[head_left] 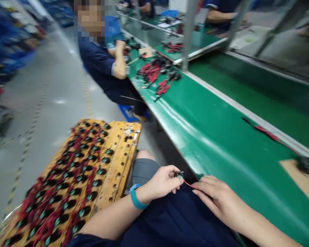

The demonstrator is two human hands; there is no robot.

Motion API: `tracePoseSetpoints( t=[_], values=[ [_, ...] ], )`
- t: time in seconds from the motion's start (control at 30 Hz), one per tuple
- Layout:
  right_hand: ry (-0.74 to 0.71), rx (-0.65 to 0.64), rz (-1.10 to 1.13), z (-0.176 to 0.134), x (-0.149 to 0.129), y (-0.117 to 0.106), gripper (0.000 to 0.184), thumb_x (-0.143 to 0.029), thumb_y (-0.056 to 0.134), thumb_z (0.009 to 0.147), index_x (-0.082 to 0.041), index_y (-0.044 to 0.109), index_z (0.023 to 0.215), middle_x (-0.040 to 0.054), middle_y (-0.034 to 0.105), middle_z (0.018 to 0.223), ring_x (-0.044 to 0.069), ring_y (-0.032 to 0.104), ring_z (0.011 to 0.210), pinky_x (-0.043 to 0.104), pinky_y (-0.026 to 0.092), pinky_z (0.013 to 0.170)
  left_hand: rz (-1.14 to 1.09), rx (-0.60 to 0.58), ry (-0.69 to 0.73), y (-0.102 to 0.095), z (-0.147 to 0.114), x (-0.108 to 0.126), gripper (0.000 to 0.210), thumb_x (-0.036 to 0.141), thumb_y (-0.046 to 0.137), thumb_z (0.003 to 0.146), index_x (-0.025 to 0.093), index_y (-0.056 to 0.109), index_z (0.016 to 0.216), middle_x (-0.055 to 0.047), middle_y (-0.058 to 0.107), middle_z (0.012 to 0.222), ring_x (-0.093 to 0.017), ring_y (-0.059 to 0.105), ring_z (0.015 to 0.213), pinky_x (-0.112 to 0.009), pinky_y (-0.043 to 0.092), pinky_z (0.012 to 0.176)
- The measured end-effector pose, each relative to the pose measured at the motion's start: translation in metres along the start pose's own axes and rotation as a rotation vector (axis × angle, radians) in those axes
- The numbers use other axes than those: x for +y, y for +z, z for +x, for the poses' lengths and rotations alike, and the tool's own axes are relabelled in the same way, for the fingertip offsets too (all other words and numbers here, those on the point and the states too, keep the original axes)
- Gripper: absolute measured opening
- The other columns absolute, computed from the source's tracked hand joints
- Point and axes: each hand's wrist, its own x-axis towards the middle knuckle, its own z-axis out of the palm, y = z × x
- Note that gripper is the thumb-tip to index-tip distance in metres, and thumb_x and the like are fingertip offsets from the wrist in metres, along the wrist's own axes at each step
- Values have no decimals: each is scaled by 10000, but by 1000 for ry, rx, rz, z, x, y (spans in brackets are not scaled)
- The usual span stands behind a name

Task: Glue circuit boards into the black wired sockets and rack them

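My left hand [167, 180] pinches a small black part with a green face [179, 175] above my lap, close to the bench edge. A red wire [188, 184] runs from that part to my right hand [212, 192], whose fingertips are closed on it. To my left is a yellow board [115, 137] with rows of holes. Many of its holes hold round black parts with green tops [96, 183] and bundled red wires. The small part is mostly covered by my fingers, so its exact kind is unclear.
A green bench [208, 120] stretches away ahead. On it lie a heap of red-and-black wired parts [154, 70], one cable with a black end piece [306, 164], and brown cardboard [298, 181]. A co-worker [100, 65] sits further along; metal posts [188, 34] line the bench.
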Motion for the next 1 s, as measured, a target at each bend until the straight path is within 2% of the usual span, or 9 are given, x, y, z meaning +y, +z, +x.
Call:
tracePoseSetpoints(
  t=[0.1, 0.2, 0.33, 0.43, 0.57, 0.63, 0.77, 0.87, 1.0],
  values=[
    [-102, -124, -16, 31, -2, 10, 275, -252, 450, 1074, -241, 670, 1240, 51, 646, 868, 203, 633, 812, 331, 503, 716, -70, 52, -6, -25, -20, -23, 353, 416, 727, 823, 137, 623, 1012, -13, 666, 662, -106, 563, 458, -219, 396, 438],
    [-201, -226, -45, 67, -14, 27, 280, -248, 441, 1072, -232, 675, 1224, 53, 631, 858, 203, 634, 804, 323, 510, 682, -149, 146, -17, -45, -49, -46, 376, 425, 739, 810, 142, 612, 1022, 4, 655, 646, -105, 555, 446, -231, 413, 449],
    [-341, -310, -95, 108, -42, 51, 216, -256, 512, 1044, -221, 679, 1176, 78, 665, 950, 232, 650, 890, 384, 546, 792, -304, 245, -29, -63, -93, -73, 360, 416, 727, 823, 143, 613, 1027, -2, 667, 649, -104, 571, 468, -227, 431, 487],
    [-429, -268, -106, 131, -48, 61, 235, -324, 608, 1007, -223, 667, 1211, 110, 671, 1121, 268, 644, 1059, 448, 543, 925, -505, 295, 59, -71, -123, -93, 411, 483, 724, 826, 138, 614, 1021, -27, 683, 657, -107, 584, 471, -222, 440, 498],
    [-447, -58, -107, 152, -19, 75, 315, -411, 670, 961, -229, 678, 1219, 132, 654, 1263, 311, 630, 1173, 491, 538, 992, -794, 412, 232, -75, -165, -112, 492, 549, 737, 796, 139, 634, 1047, -40, 670, 652, -134, 570, 448, -241, 421, 460],
    [-391, -36, -87, 158, 4, 83, 280, -428, 647, 969, -241, 705, 1169, 118, 679, 1241, 296, 668, 1138, 457, 569, 973, -913, 543, 340, -77, -190, -114, 448, 537, 698, 825, 146, 659, 1040, -13, 612, 611, -142, 550, 457, -259, 424, 480],
    [-234, -101, -42, 161, 42, 93, 329, -514, 597, 973, -231, 748, 1044, 99, 743, 1105, 257, 742, 976, 361, 628, 855, -1107, 882, 462, -87, -246, -103, 314, 435, 633, 877, 161, 688, 1022, 5, 505, 634, -136, 488, 556, -262, 425, 547],
    [-144, -107, -51, 161, 58, 92, 442, -626, 601, 925, -223, 768, 995, 99, 769, 1044, 261, 758, 903, 340, 640, 769, -1093, 1170, 551, -92, -287, -99, 331, 391, 685, 822, 153, 701, 1051, -24, 527, 732, -155, 489, 641, -268, 443, 554],
    [-85, -166, -46, 164, 68, 92, 532, -731, 609, 850, -241, 787, 957, 89, 790, 1015, 285, 769, 887, 359, 648, 749, -961, 1603, 572, -83, -323, -114, 413, 428, 720, 783, 125, 721, 1063, -52, 608, 751, -178, 542, 708, -281, 497, 607]
  ],
)
